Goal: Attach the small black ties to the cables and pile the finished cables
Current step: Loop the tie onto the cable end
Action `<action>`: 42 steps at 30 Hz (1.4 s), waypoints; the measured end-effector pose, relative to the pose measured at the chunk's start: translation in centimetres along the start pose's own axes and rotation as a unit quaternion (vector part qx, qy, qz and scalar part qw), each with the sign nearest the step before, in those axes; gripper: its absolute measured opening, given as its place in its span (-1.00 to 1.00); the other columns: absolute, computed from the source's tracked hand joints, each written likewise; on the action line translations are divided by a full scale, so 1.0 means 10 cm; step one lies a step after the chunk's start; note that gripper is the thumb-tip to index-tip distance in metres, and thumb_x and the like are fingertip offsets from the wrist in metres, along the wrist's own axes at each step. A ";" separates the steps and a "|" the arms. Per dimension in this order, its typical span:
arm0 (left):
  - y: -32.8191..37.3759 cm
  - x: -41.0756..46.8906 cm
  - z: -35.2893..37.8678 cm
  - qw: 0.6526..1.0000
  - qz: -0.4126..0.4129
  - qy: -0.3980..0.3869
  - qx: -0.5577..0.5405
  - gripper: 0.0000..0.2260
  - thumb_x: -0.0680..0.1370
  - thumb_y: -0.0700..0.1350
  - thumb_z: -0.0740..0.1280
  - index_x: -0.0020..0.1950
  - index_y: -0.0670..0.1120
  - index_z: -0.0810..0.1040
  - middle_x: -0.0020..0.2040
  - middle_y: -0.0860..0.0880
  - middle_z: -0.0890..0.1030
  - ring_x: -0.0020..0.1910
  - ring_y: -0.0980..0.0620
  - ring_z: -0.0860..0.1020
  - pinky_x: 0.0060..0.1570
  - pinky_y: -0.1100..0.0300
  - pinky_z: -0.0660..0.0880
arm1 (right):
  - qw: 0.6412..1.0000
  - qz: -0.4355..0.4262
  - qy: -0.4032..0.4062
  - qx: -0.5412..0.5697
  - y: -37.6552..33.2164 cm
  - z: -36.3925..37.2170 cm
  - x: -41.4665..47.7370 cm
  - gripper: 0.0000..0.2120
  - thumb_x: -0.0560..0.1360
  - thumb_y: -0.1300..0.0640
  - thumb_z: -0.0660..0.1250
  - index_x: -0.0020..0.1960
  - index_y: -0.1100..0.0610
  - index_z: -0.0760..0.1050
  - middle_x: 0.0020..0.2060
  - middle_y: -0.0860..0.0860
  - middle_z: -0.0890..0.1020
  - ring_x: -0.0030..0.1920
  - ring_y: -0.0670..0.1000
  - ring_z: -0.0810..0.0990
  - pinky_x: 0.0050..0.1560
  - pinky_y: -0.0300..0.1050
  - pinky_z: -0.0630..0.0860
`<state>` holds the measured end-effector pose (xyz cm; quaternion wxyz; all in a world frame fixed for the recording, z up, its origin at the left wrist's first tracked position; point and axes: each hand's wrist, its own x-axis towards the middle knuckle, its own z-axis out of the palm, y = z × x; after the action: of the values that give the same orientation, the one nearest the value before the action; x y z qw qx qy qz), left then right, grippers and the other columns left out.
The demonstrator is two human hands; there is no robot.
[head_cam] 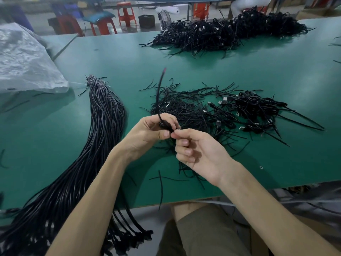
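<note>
Cable (159, 100) sits coiled in the grip of the left hand (149, 132); the right hand (201, 154) pinches its black tie (170, 128) above the tabletop (258, 74).

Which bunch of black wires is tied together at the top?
The long bundle on the left: its strands run side by side, bound at the far end. The far heap and the near heap are loose tangles.
</note>
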<state>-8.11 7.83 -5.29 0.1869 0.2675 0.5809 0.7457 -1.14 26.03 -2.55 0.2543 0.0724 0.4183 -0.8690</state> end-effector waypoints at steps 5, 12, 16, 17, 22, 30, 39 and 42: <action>-0.05 0.00 -0.02 0.999 -0.036 0.028 0.001 -0.74 0.48 -0.10 0.54 0.12 -0.13 0.65 0.04 -0.03 0.68 0.03 0.01 0.61 0.13 0.18 0.52 | 0.944 -0.160 0.116 -0.265 0.00 -0.07 -0.01 -0.79 0.59 0.13 0.41 -0.01 0.30 0.60 -0.44 -0.03 0.44 -0.45 -0.07 0.38 -0.46 -0.26 0.28; -0.09 0.02 -0.04 0.995 -0.043 0.083 0.024 -0.63 0.46 -0.13 0.57 0.08 -0.35 0.57 0.03 -0.31 0.54 -0.02 -0.20 0.52 0.08 -0.05 0.50 | 0.859 -0.241 0.130 -0.433 0.06 -0.09 0.03 -0.75 0.52 -0.03 0.49 0.13 0.03 0.58 -0.07 -0.03 0.69 -0.08 -0.11 0.65 -0.11 -0.28 0.54; -0.11 0.03 -0.05 0.994 -0.048 0.098 0.028 -0.51 0.42 -0.07 0.61 0.10 -0.41 0.56 0.08 -0.41 0.61 0.06 -0.26 0.59 0.23 -0.16 0.51 | 0.827 -0.268 0.153 -0.470 0.08 -0.11 0.06 -0.83 0.54 0.01 0.47 0.07 0.06 0.62 -0.04 0.01 0.66 -0.08 -0.09 0.63 -0.12 -0.26 0.57; -0.11 0.03 -0.05 0.994 -0.048 0.092 0.023 -0.56 0.45 -0.07 0.59 0.11 -0.38 0.60 0.10 -0.40 0.63 0.06 -0.25 0.61 0.23 -0.14 0.55 | 0.832 -0.275 0.151 -0.457 0.08 -0.11 0.06 -0.87 0.56 0.03 0.46 0.06 0.07 0.63 -0.07 0.02 0.67 -0.11 -0.06 0.65 -0.20 -0.27 0.58; -0.10 0.03 -0.05 0.995 -0.041 0.087 0.011 -0.73 0.58 -0.01 0.46 0.16 -0.17 0.67 -0.13 -0.07 0.65 -0.10 -0.07 0.64 0.03 0.09 0.59 | 0.772 -0.333 0.209 -0.500 -0.19 -0.23 0.09 -0.87 0.59 0.09 0.42 0.10 0.10 0.66 -0.11 0.00 0.69 -0.18 -0.04 0.68 -0.12 -0.16 0.56; -0.11 0.04 -0.09 0.992 -0.052 0.116 0.023 -0.79 0.64 -0.06 0.38 0.18 -0.15 0.67 -0.14 -0.03 0.63 -0.10 -0.01 0.61 -0.01 0.14 0.59 | 0.539 -0.313 0.363 -0.693 -0.82 -0.99 0.34 -0.71 0.65 0.06 0.33 0.25 0.23 0.59 0.11 0.11 0.58 0.15 0.08 0.50 0.10 -0.12 0.42; -0.11 0.04 -0.09 0.991 -0.047 0.124 0.014 -0.81 0.67 -0.12 0.34 0.17 -0.18 0.67 -0.14 -0.03 0.62 -0.13 0.00 0.61 -0.06 0.18 0.60 | 0.489 -0.253 0.359 -0.754 -0.66 -1.25 0.38 -0.62 0.68 0.02 0.25 0.34 0.29 0.51 0.20 0.22 0.58 0.23 0.20 0.49 0.25 0.08 0.41; -0.11 0.04 -0.08 0.991 -0.050 0.123 0.015 -0.81 0.66 -0.12 0.33 0.17 -0.19 0.66 -0.13 -0.03 0.62 -0.13 0.00 0.61 -0.05 0.16 0.60 | 0.496 -0.261 0.360 -0.746 -0.64 -1.21 0.35 -0.61 0.68 0.03 0.25 0.38 0.27 0.48 0.22 0.20 0.53 0.24 0.19 0.46 0.27 0.08 0.41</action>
<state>-8.96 7.71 -6.42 0.1470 0.1473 0.6228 0.7542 -8.46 37.25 -7.04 -0.1969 0.0498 0.9662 -0.1590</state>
